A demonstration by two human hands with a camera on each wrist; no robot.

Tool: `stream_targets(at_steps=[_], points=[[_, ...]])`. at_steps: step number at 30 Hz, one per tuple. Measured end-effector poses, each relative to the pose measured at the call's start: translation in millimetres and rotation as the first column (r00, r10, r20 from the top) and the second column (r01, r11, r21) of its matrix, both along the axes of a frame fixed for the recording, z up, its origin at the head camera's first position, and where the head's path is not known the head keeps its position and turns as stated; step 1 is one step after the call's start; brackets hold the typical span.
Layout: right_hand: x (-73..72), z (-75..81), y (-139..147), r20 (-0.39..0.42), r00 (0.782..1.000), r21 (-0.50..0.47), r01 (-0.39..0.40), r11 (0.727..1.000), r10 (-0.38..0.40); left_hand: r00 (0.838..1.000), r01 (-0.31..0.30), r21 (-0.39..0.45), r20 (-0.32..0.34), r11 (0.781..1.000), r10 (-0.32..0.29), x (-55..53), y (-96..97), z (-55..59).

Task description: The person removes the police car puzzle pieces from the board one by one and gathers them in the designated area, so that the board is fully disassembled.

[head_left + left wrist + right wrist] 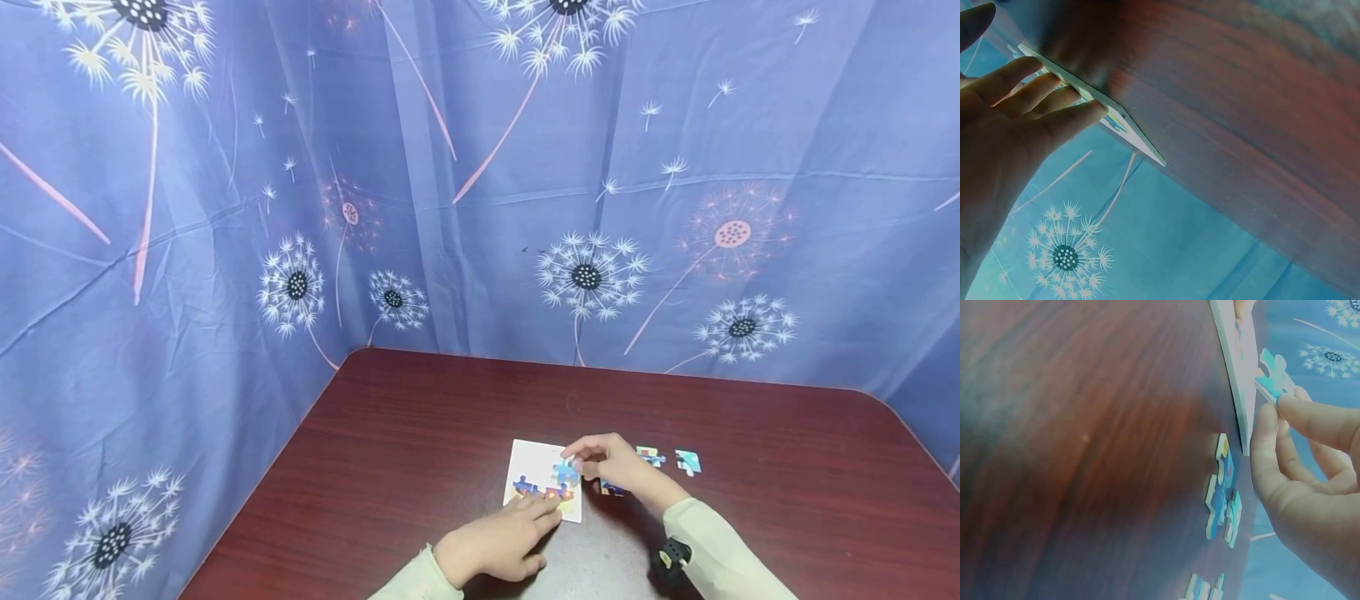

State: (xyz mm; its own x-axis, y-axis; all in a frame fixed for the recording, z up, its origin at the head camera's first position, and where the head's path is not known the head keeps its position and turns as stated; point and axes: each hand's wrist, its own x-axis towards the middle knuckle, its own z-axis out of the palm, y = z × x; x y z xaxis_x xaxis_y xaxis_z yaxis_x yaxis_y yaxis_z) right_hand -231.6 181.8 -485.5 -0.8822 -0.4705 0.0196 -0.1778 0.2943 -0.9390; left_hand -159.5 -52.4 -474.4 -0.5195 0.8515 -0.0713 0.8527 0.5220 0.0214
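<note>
A white square puzzle board [531,457] lies on the table, with colored jigsaw pieces [523,485] set along its near side. My left hand [508,537] rests over the near edge of the board, fingers extended across those pieces. In the left wrist view, the fingertips touch the board's rim [1124,114]. My right hand [617,462] pinches a light blue puzzle piece [1277,378] between thumb and fingers. That piece is held tilted, above the board's right part.
Loose puzzle pieces lie right of the board: a blue one [612,489] partly under the right arm, a multicolored one [649,455] and a turquoise one [687,462]. The dark red table [420,417] meets a blue dandelion curtain [480,250] at its back and left.
</note>
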Motion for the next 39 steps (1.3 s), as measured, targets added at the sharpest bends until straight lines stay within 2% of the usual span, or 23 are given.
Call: stream_targets(at_steps=[5, 18, 24, 39], points=[[-1.0, 3.3, 4.3, -0.020, 1.000, 0.025, -0.001, 1.000, 0.002, 1.000, -0.005, -0.006, 0.006, 1.000, 0.005, -0.4, 0.5, -0.2], [1.5, 9.5, 29.4, 0.057, 0.998, 0.006, 0.022, 1.000, -0.023, 1.000, -0.008, -0.006, 0.021, 1.000, 0.008, 0.2, 0.4, 2.1], [1.5, 7.1, 47.1, 0.040, 0.998, 0.031, 0.046, 0.998, -0.047, 0.999, -0.018, -0.006, 0.041, 1.000, 0.018, 1.2, -1.1, 0.9], [16.8, 19.9, 90.9, 0.067, 0.988, 0.080, 0.136, 0.988, -0.141, 0.998, -0.024, -0.007, 0.059, 1.000, 0.025, 1.1, -2.6, 0.2]])
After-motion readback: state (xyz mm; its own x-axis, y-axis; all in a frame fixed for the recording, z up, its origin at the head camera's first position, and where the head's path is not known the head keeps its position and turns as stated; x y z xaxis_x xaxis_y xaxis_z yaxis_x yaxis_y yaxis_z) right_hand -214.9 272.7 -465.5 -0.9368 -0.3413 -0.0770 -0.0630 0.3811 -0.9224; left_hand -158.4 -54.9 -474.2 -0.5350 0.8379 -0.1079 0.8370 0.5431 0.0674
